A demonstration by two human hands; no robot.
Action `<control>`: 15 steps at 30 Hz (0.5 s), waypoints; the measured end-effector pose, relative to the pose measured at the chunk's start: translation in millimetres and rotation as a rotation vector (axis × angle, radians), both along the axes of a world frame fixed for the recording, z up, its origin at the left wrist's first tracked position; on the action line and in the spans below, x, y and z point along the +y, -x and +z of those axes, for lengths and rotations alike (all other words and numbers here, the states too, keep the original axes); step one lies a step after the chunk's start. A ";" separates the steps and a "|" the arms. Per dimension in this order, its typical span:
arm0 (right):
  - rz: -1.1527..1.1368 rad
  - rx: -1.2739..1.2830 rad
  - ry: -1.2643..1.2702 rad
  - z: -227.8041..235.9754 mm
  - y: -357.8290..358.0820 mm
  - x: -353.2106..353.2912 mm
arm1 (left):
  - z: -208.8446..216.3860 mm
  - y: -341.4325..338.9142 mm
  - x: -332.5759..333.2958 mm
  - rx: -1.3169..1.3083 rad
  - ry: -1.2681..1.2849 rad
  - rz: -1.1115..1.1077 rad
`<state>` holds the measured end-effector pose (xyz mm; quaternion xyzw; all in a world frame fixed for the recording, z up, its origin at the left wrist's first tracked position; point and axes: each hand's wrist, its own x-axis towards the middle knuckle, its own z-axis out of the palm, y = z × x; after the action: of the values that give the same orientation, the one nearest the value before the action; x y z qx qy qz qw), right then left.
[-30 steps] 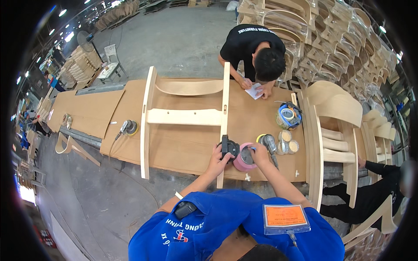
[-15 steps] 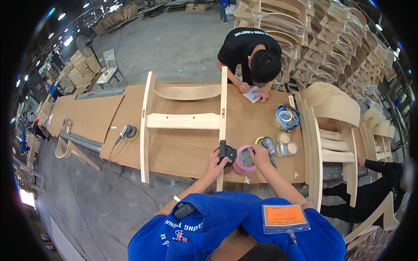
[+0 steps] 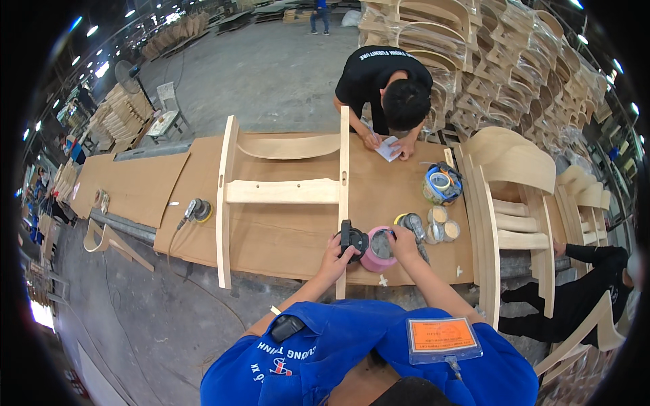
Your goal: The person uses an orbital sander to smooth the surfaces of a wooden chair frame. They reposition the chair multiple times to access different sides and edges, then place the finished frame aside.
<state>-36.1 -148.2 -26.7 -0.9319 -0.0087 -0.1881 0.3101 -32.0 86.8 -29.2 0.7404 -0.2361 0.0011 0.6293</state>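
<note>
My left hand (image 3: 335, 260) is closed around a black round-headed tool (image 3: 352, 241). The tool is at the near end of the pale wooden chair frame (image 3: 281, 191), which lies on the cardboard-covered bench. Just right of it stands a pink tub (image 3: 373, 260) with grey stuff inside. At the tub's right side my right hand (image 3: 406, 243) has its fingers pinched together over the opening. Whatever those fingers hold is too small or hidden to make out.
A sander (image 3: 197, 210) with a hose lies left of the frame. Beyond the tub are round jars (image 3: 437, 227) and a blue container (image 3: 443, 185) of tapes and tools. Opposite, a person in black (image 3: 389, 81) writes on paper (image 3: 387, 148). Upright chair frames (image 3: 508, 169) stand right.
The whole view has shifted slightly. Both my hands keep their places at the black tool and the pink tub. A distant person in blue has moved left.
</note>
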 end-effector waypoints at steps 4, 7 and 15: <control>-0.026 0.040 -0.003 -9.2 -0.7 -2.5 | 2.2 0.9 -3.1 0.016 0.051 -0.011; -0.026 0.048 0.039 -16.1 -5.7 -2.4 | 2.2 -0.3 -3.6 -0.037 0.039 -0.011; -0.057 0.111 0.030 -14.7 -11.9 -2.1 | -4.8 2.2 -1.8 -0.083 0.025 -0.026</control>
<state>-24.2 -150.3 -41.4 -0.9453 0.0322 -0.1446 0.2905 -34.3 85.0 -34.0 0.7288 -0.2713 0.0266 0.6282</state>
